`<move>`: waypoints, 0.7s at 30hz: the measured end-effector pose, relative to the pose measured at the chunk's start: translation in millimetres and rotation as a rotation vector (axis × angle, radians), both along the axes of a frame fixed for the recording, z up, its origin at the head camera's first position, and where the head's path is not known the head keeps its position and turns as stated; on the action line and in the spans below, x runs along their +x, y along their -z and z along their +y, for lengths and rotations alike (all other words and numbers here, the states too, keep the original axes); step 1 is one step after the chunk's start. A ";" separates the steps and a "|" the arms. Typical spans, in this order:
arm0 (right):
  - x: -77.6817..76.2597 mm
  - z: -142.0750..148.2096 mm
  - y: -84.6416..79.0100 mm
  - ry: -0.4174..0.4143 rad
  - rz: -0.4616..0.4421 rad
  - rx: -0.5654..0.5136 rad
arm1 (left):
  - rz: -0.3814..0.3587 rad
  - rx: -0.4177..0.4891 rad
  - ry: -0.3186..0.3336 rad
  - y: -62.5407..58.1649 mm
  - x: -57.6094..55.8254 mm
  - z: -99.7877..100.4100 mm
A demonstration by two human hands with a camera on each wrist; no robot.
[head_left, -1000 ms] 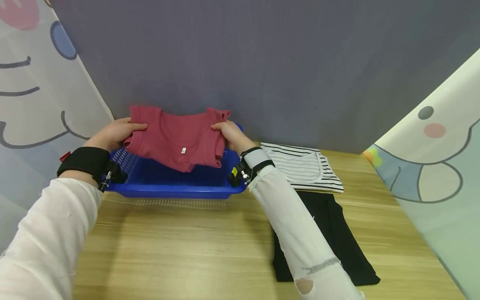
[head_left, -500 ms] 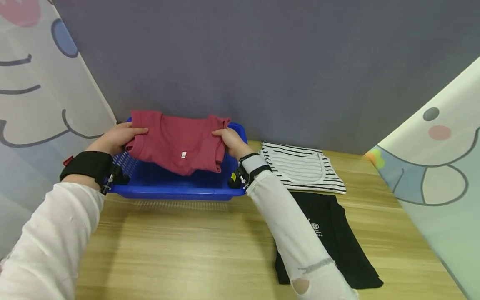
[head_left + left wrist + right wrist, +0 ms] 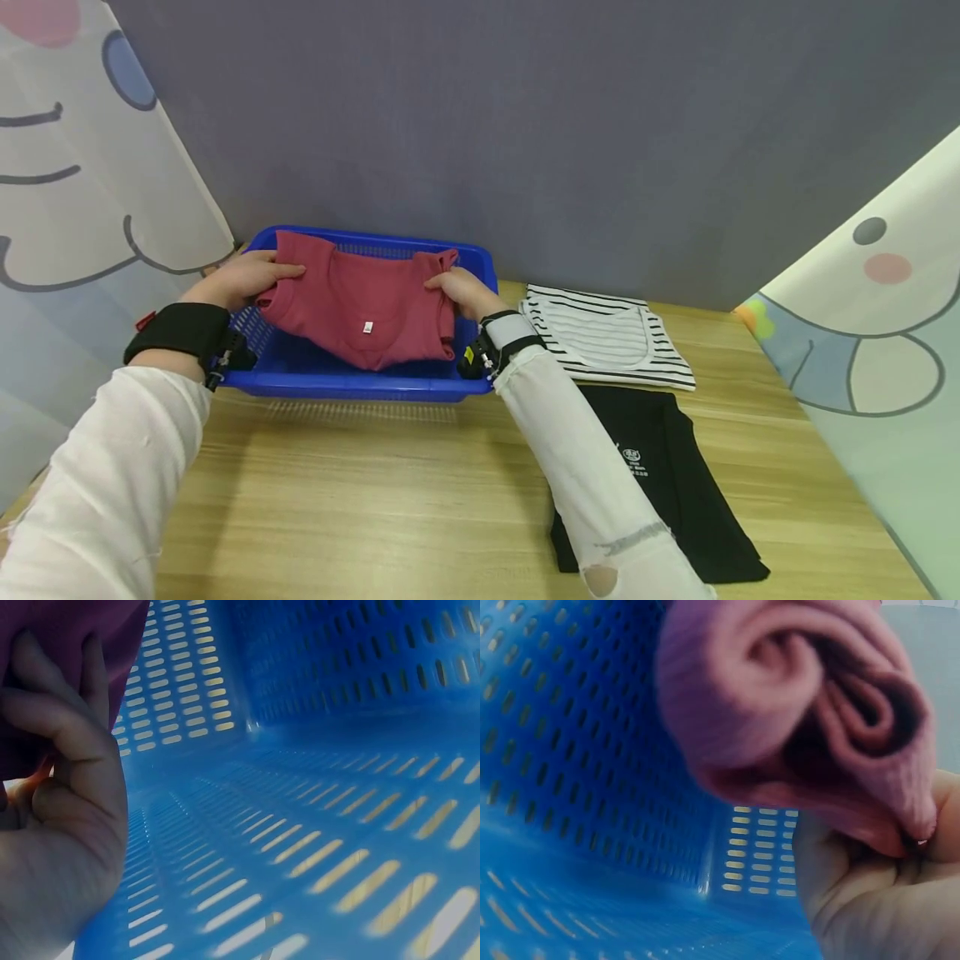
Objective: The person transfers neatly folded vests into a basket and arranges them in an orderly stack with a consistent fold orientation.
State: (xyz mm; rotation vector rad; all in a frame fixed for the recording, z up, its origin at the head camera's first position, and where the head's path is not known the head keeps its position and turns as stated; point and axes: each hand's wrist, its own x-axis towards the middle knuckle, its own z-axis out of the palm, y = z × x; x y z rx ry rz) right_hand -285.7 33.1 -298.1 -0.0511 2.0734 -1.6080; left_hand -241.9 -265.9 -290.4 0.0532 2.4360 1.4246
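A folded dark-pink shirt with a small white label is held between both hands, over and partly inside a blue plastic basket. My left hand grips its left end, thumb on top. At the other end, my right hand pinches the cloth. In the left wrist view, curled fingers hold the shirt beside the slotted basket wall. The right wrist view shows the rolled edge of the shirt above the basket floor, gripped by the right hand. The shirt hides part of the basket's inside.
A folded striped shirt lies on the wooden table right of the basket. In front of it lies a folded black garment, partly under the right sleeve. A grey wall stands close behind the basket.
Both hands have lowered the pink shirt toward the basket, so the basket's back rim now shows behind it. The grip of each hand stays the same. The view has shifted slightly.
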 end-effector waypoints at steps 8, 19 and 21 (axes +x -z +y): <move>1.9 -0.8 1.5 -0.028 -0.050 0.043 | 0.020 -0.104 0.038 2.0 0.9 2.0; 6.8 -2.5 2.9 -0.055 -0.134 0.071 | -0.008 -0.155 0.091 7.5 0.7 -0.8; 7.2 -2.6 3.2 -0.065 -0.149 0.090 | -0.015 -0.159 0.099 9.0 0.6 -1.3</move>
